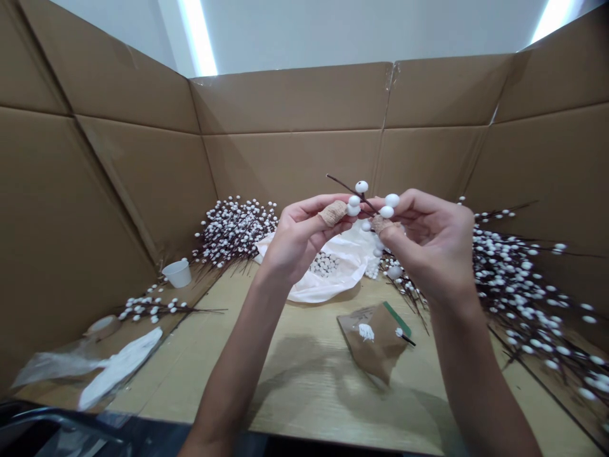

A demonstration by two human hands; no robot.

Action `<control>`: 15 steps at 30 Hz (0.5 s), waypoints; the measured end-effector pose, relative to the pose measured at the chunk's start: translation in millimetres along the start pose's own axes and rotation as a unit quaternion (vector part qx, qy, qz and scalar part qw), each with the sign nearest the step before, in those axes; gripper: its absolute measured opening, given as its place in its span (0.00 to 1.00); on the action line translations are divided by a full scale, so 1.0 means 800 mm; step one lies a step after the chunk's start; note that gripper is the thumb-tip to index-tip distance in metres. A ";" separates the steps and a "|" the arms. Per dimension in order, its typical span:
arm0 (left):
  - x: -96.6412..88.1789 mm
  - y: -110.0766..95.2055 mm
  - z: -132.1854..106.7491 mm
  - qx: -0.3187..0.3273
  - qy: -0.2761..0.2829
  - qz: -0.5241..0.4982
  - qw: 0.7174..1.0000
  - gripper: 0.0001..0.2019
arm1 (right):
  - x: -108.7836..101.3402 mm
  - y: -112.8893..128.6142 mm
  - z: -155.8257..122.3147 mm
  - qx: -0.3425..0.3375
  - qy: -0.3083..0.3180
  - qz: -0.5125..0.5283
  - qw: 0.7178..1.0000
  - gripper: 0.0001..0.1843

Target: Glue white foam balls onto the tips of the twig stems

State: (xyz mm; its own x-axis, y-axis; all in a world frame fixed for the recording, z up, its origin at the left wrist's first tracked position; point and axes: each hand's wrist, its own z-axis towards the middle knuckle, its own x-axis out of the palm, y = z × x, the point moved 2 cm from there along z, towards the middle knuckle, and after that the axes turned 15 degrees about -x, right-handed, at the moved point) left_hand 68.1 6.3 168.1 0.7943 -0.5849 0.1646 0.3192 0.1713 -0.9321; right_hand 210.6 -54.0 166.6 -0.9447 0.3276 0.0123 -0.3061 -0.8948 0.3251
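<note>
A dark brown stem with several white berries, an artificial berry twig (367, 202), is held up between both hands over the table. My left hand (311, 230) pinches it from the left, its thumb wrapped in tan tape and touching a pair of white berries. My right hand (431, 238) grips the twig from the right, its taped thumb pressed near the lower berries. The stem's thin end points up and left. Below and behind the hands, a white plastic bag (328, 289) lies open with loose white berries (324, 263) inside.
A brown cardboard piece (375, 355) bears white paste and a small dark stick (408, 339). Berry-branch bundles stand at the back left (235, 228) and right (518, 285). At left are a white cup (177, 274), a tape roll (102, 327) and a berry sprig (152, 308). Cardboard walls (295, 101) surround the table.
</note>
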 end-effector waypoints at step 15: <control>-0.008 0.001 0.003 0.018 -0.020 0.070 0.997 0.07 | -0.006 -0.005 0.002 0.014 0.050 0.001 0.999 0.08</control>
State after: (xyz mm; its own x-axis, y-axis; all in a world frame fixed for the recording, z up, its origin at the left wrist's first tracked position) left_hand 64.5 12.1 167.3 0.8518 -0.5217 0.0476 0.2226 0.2781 -0.9344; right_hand 216.5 -51.3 166.5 -0.9527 0.2929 -0.0810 -0.3023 -0.8860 0.3516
